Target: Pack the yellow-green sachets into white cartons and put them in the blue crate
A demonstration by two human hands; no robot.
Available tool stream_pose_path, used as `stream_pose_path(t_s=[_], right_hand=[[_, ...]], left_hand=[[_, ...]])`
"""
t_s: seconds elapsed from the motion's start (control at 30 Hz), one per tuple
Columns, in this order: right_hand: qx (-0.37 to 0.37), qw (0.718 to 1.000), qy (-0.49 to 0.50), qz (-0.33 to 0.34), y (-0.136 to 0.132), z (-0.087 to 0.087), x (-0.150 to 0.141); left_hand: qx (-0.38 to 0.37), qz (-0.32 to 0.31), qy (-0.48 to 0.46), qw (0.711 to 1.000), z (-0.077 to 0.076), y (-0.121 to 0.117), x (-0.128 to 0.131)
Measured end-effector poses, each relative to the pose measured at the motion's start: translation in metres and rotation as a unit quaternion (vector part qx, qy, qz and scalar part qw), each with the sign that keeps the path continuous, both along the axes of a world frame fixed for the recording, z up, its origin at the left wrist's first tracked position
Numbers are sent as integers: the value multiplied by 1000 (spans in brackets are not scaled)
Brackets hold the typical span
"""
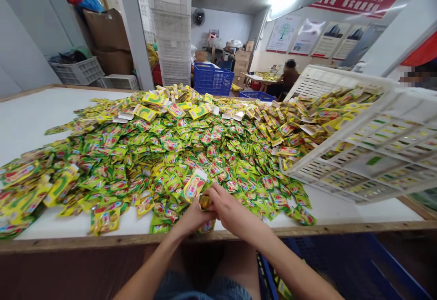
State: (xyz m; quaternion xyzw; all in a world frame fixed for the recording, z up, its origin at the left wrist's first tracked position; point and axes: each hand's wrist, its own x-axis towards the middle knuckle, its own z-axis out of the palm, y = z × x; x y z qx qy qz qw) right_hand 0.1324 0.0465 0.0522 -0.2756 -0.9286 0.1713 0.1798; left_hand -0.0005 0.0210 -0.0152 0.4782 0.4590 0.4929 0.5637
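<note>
Just above the table's near edge, my two hands meet over the front of the pile. My left hand [195,217] is closed round a small yellow-green printed carton [194,185], which tilts up and away from me. At the carton's near end the fingers of my right hand [223,205] are pinched together, touching my left hand. What those fingers hold is mostly hidden; a dark yellowish bit shows between the hands. Around them lies a broad heap of small green sachets [211,150] with red and yellow print. Flattened yellow cartons [155,99] lie along the back of the heap.
A white plastic crate [372,154] lies tipped on the right, spilling cartons onto the white table [27,122]. Wooden strips edge the table. Below right stands a blue crate [358,263]. Stacked white crates [170,31] rise behind. A person [288,79] sits at a far table.
</note>
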Motion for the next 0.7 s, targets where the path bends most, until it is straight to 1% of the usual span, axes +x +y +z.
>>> stream_pose_path(t_s=[0.07, 0.13, 0.23, 0.33, 0.43, 0.57, 0.63, 0.7], right_hand=[[1, 1000, 1, -23, 3, 1, 2], [36, 998, 5, -44, 5, 2, 3], [85, 995, 13, -51, 4, 3, 1], [92, 994, 20, -56, 0, 2, -1], [80, 995, 19, -50, -2, 1, -1], [35, 999, 6, -7, -5, -1, 1], [12, 1000, 19, -13, -6, -6, 4], [-28, 998, 55, -33, -8, -16, 9]], left_hand=[[-3, -6, 0, 1000, 3, -2, 0], [-3, -7, 6, 1000, 6, -3, 0], [5, -2, 3, 1000, 9, -4, 0], [6, -8, -9, 1000, 8, -3, -2], [10, -19, -8, 1000, 4, -1, -3], [19, -30, -1, 999, -1, -2, -5], [25, -8, -11, 1000, -6, -6, -6], [35, 25, -26, 999, -14, -10, -6]])
